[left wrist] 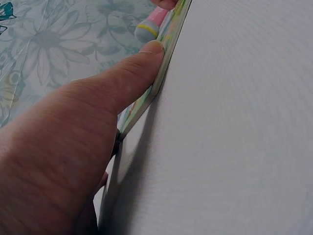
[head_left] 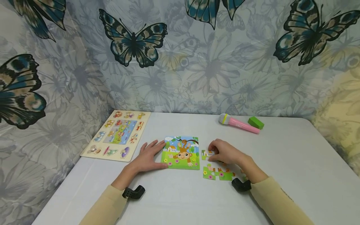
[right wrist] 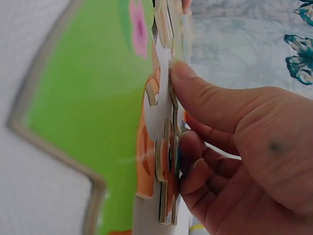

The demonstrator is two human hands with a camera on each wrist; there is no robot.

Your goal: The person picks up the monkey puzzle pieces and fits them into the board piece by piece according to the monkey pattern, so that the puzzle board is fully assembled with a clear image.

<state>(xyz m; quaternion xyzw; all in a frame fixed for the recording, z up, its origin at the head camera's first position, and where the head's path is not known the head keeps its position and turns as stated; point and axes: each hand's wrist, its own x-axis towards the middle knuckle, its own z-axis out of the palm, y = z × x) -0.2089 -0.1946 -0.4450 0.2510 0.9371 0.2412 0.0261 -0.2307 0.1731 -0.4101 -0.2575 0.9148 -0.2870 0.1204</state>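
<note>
My left hand [head_left: 147, 157] spreads beside a square monkey picture board [head_left: 182, 164], its thumb at the lower left corner and its fingertips at the upper left edge. In the left wrist view the thumb [left wrist: 117, 81] lies along the board's edge. To the right of the board, my right hand [head_left: 225, 152] pinches a jigsaw piece [head_left: 205, 154] between thumb and curled fingers, low over the table. Nearer to me lie several loose pieces [head_left: 209, 173], green with flowers and brown parts. A large green piece [right wrist: 93, 98] fills the left of the right wrist view.
A wooden board with pictures [head_left: 109, 151] lies at the back left. At the back right are a pink toy microphone [head_left: 242, 124] and a green block [head_left: 256, 122]. A butterfly-patterned wall covering [head_left: 180, 87] rises behind the white table [head_left: 180, 200].
</note>
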